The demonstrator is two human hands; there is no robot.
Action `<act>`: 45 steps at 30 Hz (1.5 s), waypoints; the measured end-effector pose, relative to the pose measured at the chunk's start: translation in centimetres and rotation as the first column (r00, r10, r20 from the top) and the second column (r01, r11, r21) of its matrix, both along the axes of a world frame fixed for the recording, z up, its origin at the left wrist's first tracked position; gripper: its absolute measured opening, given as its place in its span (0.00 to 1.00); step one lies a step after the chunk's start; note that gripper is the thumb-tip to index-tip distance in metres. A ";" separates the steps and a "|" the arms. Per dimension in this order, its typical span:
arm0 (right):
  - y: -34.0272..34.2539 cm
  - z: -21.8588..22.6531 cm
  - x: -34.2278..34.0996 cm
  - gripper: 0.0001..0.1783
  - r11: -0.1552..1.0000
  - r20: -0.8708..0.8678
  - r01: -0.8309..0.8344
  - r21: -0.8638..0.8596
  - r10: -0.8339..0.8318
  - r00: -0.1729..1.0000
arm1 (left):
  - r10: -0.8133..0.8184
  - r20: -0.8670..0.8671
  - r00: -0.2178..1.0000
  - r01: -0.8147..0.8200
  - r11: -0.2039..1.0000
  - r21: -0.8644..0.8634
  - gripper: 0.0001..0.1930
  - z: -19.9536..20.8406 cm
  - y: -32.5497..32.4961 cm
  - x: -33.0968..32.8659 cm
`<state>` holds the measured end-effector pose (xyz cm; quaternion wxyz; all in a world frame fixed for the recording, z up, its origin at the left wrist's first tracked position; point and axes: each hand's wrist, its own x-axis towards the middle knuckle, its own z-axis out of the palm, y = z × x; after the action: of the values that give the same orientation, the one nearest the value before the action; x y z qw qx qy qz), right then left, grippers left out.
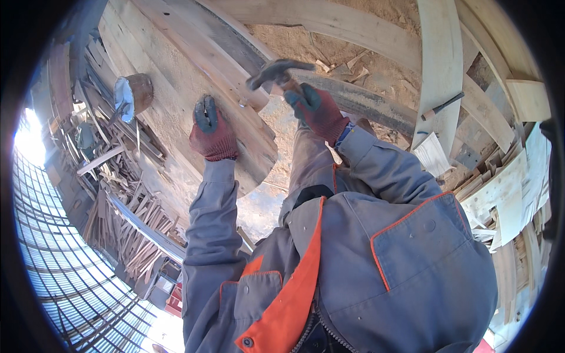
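Note:
My left hand, in a red and dark green glove, lies flat on the near end of a stack of wooden planks. My right hand, gloved the same way, grips the handle of a hammer. The metal hammer head hangs just above the plank's right edge, where a small nail seems to stand. My grey and orange jacket fills the lower part of the view.
A round tin can sits on the planks at the left. Scrap wood strips pile up at the lower left beside a wire fence. Another hammer rests on a pale board at the right. Sawdust covers the ground behind.

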<state>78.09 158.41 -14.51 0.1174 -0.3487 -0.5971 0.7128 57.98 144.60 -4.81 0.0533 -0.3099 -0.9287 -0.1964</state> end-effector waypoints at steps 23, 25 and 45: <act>2.0 -2.2 1.5 0.23 0.929 0.157 -0.191 0.316 0.147 0.977 | -0.069 -0.091 0.993 0.066 0.997 -0.033 0.13 -0.4 -0.3 -0.4; 3.0 -4.2 3.9 0.24 0.917 0.179 -0.179 0.356 0.122 0.976 | -0.019 -0.024 1.000 0.020 0.999 0.043 0.12 -0.6 -0.4 -0.3; -9.8 -19.5 31.6 0.34 0.964 0.722 -0.260 0.062 0.137 0.679 | -0.020 0.682 0.731 -0.472 0.708 0.526 0.15 1.5 -2.4 1.5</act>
<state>109.69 148.60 -34.03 -0.1729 -0.5190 -0.6851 0.4811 59.46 142.17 -3.29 -0.1352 -0.0573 -0.7856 -0.6010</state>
